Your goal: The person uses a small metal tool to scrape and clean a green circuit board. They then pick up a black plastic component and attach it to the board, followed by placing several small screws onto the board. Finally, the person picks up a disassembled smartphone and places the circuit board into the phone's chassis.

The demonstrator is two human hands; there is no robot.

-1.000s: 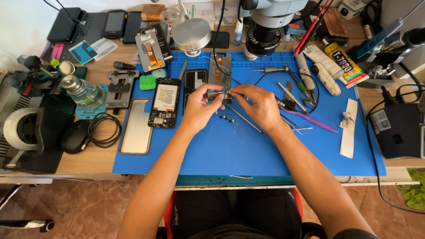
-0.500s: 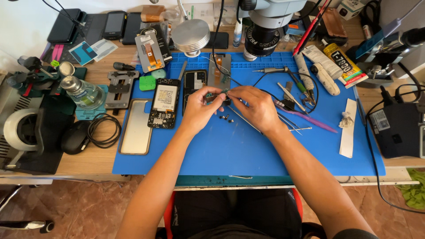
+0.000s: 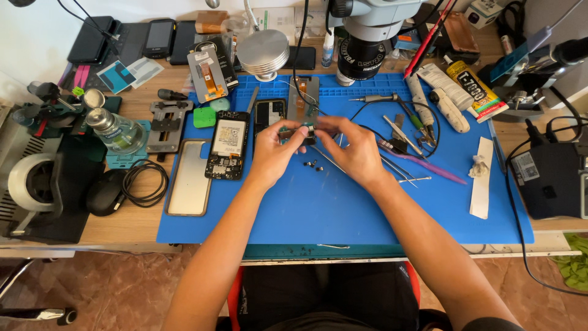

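Two bare hands pinch a small circuit board over a blue repair mat (image 3: 343, 208)

Left hand (image 3: 272, 153) and right hand (image 3: 355, 150) both grasp the small circuit board (image 3: 301, 130) above loose screws (image 3: 313, 165); an opened phone (image 3: 227, 145) lies just left; a microscope (image 3: 362, 37) stands behind.

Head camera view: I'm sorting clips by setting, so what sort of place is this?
Likely a phone repair bench: an opened phone lies on a blue work mat, a microscope hangs above, and both hands hold a small part.
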